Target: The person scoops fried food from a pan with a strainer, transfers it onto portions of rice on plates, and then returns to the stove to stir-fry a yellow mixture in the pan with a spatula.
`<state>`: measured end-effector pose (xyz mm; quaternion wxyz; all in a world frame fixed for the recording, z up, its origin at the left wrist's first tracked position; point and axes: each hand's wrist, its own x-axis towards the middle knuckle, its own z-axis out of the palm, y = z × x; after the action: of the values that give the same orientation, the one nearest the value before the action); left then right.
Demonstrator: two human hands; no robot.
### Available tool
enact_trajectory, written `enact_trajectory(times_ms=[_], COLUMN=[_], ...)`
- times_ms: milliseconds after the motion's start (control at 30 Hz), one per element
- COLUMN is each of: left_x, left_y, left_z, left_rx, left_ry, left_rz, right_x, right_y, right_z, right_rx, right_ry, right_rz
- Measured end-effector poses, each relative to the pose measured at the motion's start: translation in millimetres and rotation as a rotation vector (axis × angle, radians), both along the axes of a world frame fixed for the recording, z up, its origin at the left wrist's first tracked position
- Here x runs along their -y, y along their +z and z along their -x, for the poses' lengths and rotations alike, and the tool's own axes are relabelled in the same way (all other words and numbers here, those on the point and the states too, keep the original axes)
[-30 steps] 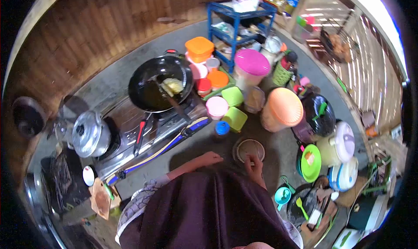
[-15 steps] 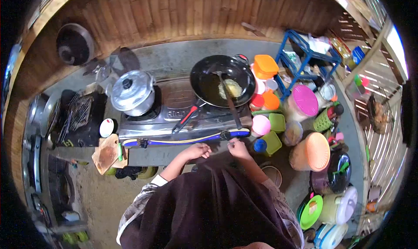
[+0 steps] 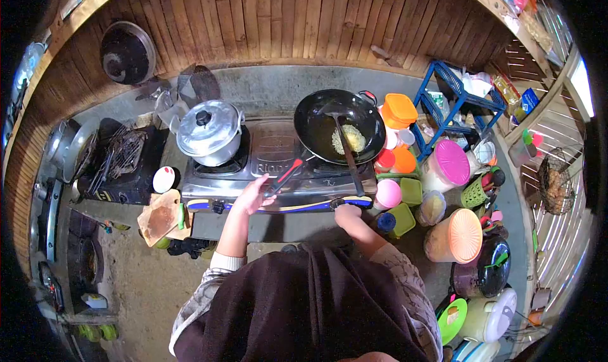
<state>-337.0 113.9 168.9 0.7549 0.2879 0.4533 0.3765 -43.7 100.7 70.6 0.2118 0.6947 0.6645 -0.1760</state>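
Note:
A black wok (image 3: 310,131) with oil sits on the right burner of the steel gas stove (image 3: 272,150). A pale piece of food (image 3: 352,140) fries in it among bubbles, and a long-handled spatula (image 3: 345,148) leans over its rim. My left hand (image 3: 252,197) is beside the end of the wok's black and red handle (image 3: 285,176), fingers apart, not wrapped round it. At the stove's front, my right hand (image 3: 347,215) has its fingers at the right control knob (image 3: 337,203); my fingertips are partly hidden. A lidded aluminium pot (image 3: 208,134) stands on the left burner.
Left of the stove are a cutting board (image 3: 158,219) with a green-handled knife (image 3: 182,216), a small white bowl (image 3: 164,180) and a blackened grill (image 3: 123,166). Plastic tubs, an orange-lidded container (image 3: 453,235) and a blue rack (image 3: 459,99) crowd the right side.
My left hand has moved up and left to beside the wok handle, its fingers opening. My right hand has shifted slightly to the stove knob. The camera view has shifted a little.

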Motion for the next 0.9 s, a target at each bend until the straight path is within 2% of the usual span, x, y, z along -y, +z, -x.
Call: enact_trajectory(times_ms=[33,100,167,233,367,433,533,900], left_x=[-2,-7,-13,-15,-13,-15,-23,-29], left_y=[9,19,15,21,27,18,6,17], left_z=[-5,-14,-22,-30,-38,-37,-36,-37], left_rx=[0.002,-0.308,-0.325,-0.469,-0.659,-0.610,-0.602,-0.577], left_ry=[-0.006,-0.106,-0.127,-0.215,-0.224,-0.190,-0.148,-0.112], left_rz=[0.001,-0.188,-0.268,-0.347,-0.403,-0.402,-0.424,-0.403], right_x=[-1,1,2,4,5,5,5,7], right_y=[-4,3,7,11,16,14,11,8], right_z=[1,4,6,7,7,5,3,0], right_rx=[0.027,0.026,0.026,0.004,-0.022,-0.015,-0.066,-0.092], right_ry=[-0.014,-0.016,-0.014,-0.013,-0.054,0.008,-0.045,-0.016], right_rz=[0.019,0.020,0.018,-0.008,-0.011,-0.004,-0.041,-0.099])
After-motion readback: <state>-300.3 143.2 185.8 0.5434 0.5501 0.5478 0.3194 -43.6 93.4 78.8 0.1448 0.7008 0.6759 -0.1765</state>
